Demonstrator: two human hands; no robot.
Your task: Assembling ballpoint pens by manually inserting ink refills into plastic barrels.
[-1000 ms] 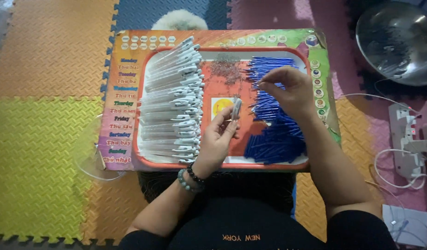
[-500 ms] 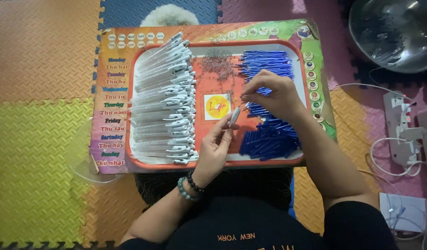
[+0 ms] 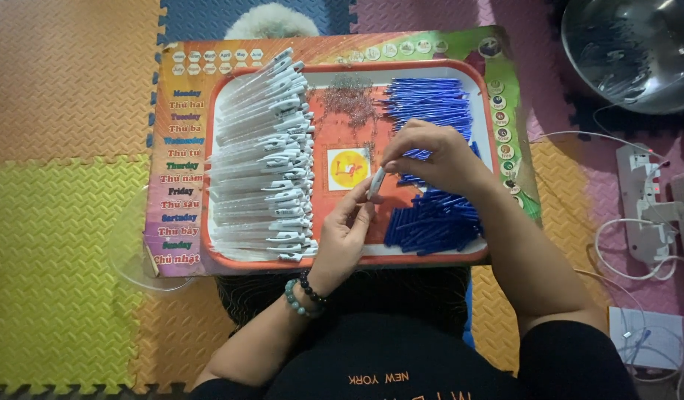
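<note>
keep your left hand pinched steady on the white pen barrel over the tray centre, right hand fingers closed on a small part i cannot tell, line it up with the barrel tip, blue refills near the right edge.

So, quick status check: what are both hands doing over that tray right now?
Left hand pinching white pen barrel. Right hand at its tip, over blue pen parts. Nothing blocking.
</note>
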